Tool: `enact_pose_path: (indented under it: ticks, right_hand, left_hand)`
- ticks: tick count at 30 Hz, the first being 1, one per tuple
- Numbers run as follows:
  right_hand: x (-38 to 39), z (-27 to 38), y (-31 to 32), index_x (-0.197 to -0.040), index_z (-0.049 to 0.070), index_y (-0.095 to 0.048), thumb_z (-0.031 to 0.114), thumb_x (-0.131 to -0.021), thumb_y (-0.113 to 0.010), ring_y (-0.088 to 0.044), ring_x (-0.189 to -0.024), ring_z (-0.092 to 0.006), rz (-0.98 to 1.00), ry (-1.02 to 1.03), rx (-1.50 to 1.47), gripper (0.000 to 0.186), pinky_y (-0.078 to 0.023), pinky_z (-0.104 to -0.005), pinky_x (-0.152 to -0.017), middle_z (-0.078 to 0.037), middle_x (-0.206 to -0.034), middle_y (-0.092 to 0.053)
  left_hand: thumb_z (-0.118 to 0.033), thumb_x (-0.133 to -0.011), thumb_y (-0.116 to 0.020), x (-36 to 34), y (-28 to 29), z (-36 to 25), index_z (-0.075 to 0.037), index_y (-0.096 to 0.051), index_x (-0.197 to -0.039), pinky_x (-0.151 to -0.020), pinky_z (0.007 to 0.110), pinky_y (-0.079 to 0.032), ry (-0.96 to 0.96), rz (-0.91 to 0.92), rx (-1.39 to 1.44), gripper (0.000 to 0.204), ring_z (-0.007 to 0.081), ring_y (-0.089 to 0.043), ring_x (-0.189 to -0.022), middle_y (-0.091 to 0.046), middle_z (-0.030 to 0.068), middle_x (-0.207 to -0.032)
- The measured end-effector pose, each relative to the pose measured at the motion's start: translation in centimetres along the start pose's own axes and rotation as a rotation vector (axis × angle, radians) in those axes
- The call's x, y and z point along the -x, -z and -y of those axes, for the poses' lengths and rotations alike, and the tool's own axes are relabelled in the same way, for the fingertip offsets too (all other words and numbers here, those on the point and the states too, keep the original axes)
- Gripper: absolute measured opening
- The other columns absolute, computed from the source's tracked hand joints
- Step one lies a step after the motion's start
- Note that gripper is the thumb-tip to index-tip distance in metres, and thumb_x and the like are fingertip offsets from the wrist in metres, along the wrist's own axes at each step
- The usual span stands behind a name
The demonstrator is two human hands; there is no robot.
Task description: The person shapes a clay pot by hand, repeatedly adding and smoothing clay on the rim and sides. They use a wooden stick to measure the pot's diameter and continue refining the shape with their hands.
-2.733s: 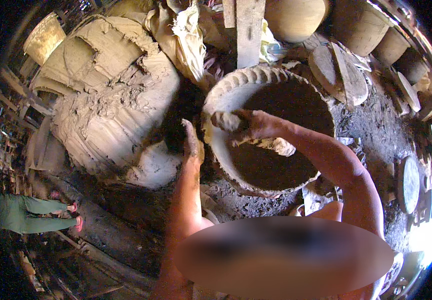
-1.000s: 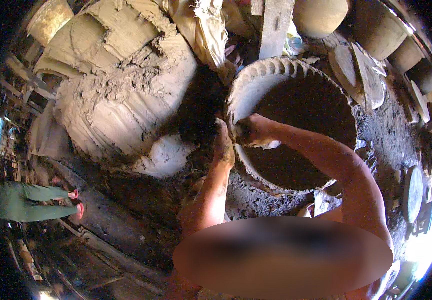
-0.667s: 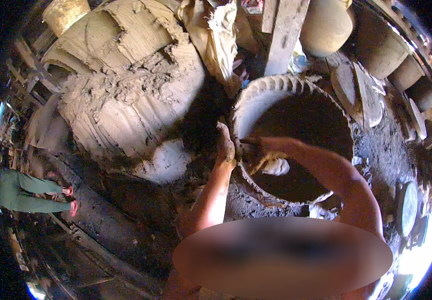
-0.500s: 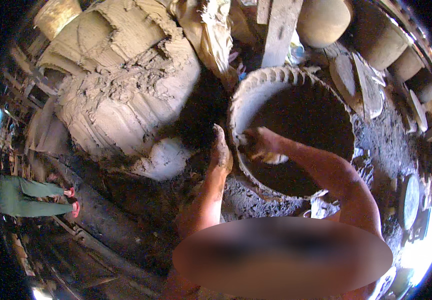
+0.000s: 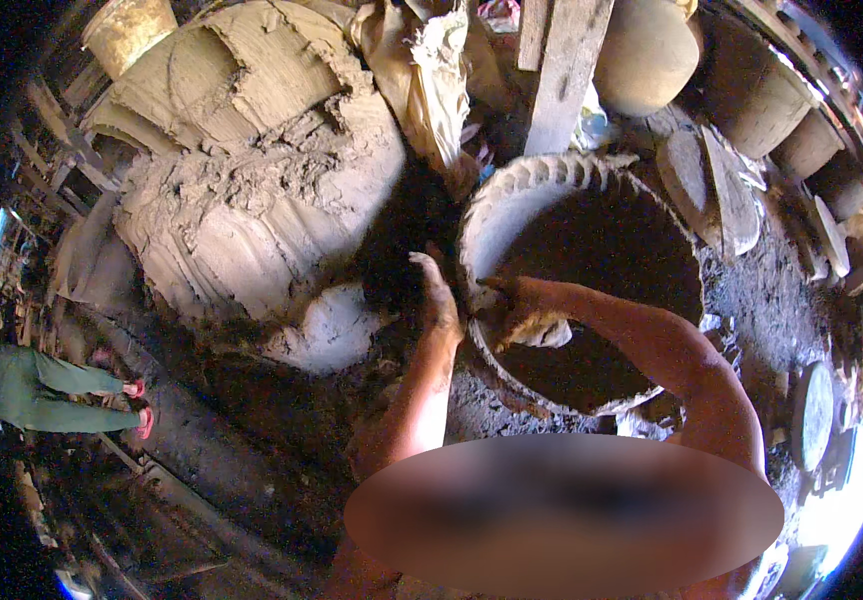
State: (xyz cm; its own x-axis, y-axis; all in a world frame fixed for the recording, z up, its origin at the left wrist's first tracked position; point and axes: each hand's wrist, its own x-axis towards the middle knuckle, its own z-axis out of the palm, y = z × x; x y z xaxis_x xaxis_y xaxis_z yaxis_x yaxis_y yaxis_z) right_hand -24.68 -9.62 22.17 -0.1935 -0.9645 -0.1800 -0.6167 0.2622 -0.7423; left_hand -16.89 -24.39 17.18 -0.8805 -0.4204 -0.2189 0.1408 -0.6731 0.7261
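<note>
A large round clay pot (image 5: 490,236) stands in front of me, its far rim marked with a row of pressed scallops. My left hand (image 5: 439,302) lies along the outside of its left wall, fingers stretched out and tips leaning away from the rim. Inside the pot, my right hand (image 5: 530,308) is curled around a pale lump of clay (image 5: 550,336). The fingers of that hand press at the inner left wall near the rim; their tips are partly hidden. Dark shadow covers most of the pot's inside.
A big mound of wet clay (image 5: 252,220) rises at the left, with a pale clay lump (image 5: 327,325) at its foot. Wooden boards (image 5: 564,80) and a rounded pot (image 5: 649,55) stand behind. More pots (image 5: 767,110) line the right. A person in green trousers (image 5: 72,400) stands far left.
The view has shifted slightly, so the pot and mound sit lower. My left fingertips have tilted away from the pot. My right hand stays at the inner left wall with the clay.
</note>
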Motion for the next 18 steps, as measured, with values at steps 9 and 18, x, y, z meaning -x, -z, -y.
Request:
enact_pose_path:
  ticks: [9,18]
  right_hand:
    - [-3.1,0.7,-0.1,-0.091,0.003,-0.065,0.03,-0.067,-0.072,-0.064,-0.076,-0.0359,0.019,0.104,0.457,0.036,-0.05,-0.044,-0.069,-0.019,-0.082,-0.066]
    - [0.0,2.1,1.3,-0.125,0.005,-0.052,0.032,-0.064,-0.085,-0.062,-0.093,-0.0188,0.144,-0.051,-0.05,0.074,-0.05,-0.0359,-0.084,-0.008,-0.105,-0.068]
  left_hand:
    - [-0.07,-0.09,-0.024,1.1,0.7,2.6,-0.004,-0.025,-0.146,-0.112,0.037,-0.023,-0.141,0.213,-0.177,0.087,0.0248,-0.029,-0.136,-0.028,0.012,-0.15]
    - [-0.076,-0.085,-0.023,0.2,-0.1,0.0,-0.009,-0.026,-0.146,-0.109,0.043,-0.029,0.083,0.157,0.023,0.09,0.0286,-0.033,-0.133,-0.031,0.0095,-0.148]
